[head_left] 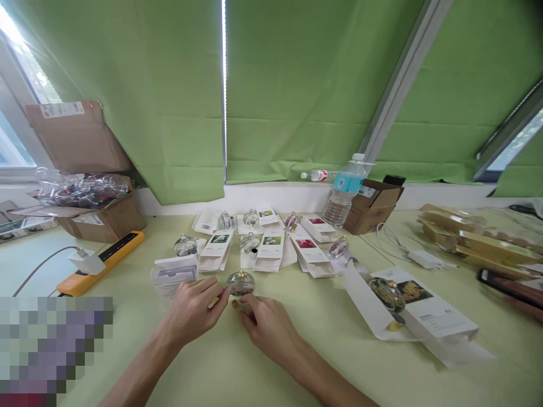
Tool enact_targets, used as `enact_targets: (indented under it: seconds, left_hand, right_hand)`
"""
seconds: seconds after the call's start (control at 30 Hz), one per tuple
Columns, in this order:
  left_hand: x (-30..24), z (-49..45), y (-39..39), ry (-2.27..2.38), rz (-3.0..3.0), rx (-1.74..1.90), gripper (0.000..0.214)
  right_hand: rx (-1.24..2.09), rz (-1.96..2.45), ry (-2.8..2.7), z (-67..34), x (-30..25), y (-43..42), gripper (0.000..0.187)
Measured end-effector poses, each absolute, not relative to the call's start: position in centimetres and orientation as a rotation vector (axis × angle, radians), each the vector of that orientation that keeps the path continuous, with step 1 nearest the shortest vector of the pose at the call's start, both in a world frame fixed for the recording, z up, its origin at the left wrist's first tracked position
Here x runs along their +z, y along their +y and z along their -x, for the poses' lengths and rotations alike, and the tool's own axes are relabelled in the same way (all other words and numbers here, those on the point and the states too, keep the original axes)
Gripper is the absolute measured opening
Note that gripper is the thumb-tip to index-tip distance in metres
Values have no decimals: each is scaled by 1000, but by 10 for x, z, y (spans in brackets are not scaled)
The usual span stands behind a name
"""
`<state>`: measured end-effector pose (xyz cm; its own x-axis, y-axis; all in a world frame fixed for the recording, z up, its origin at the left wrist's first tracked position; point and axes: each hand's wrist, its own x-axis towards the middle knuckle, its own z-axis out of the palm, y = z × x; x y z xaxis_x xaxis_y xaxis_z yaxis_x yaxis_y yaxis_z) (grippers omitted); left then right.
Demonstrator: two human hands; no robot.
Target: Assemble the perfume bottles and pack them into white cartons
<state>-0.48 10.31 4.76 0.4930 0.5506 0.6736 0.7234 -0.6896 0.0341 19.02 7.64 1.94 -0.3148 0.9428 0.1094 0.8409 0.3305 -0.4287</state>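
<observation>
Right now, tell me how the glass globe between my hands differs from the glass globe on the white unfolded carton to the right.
The glass globe between the hands sits on the tabletop, with the left hand and right hand at it; the glass globe on the carton rests on the white unfolded carton, no hand near it. The first shows dark filling; the second, golden flower-like filling. Both are round, clear glass with gold-coloured tops.

I'm reading nothing legible | white product sleeves (215,247): print too small | barcode card (206,221): digits blurred | carton label (61,109): unreadable | water bottle label (348,182): unreadable
</observation>
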Motion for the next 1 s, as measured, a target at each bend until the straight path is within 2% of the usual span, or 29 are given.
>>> enact_targets:
  seconds: [0.5, 0.77, 1.0]
  left_hand:
    - [55, 8, 97, -1012, 2430, -1128, 33]
    - [57, 6, 92, -982, 2486, -1172, 36]
    - [59, 5, 88, -1075, 2528, -1191, 36]
  right_hand:
    - [334, 1575, -2229, -178, 10, 86, 22]
    - [121, 1679, -2234, -166, 3, 83, 24]
    - [59, 1667, -2206, -164, 3, 78, 23]
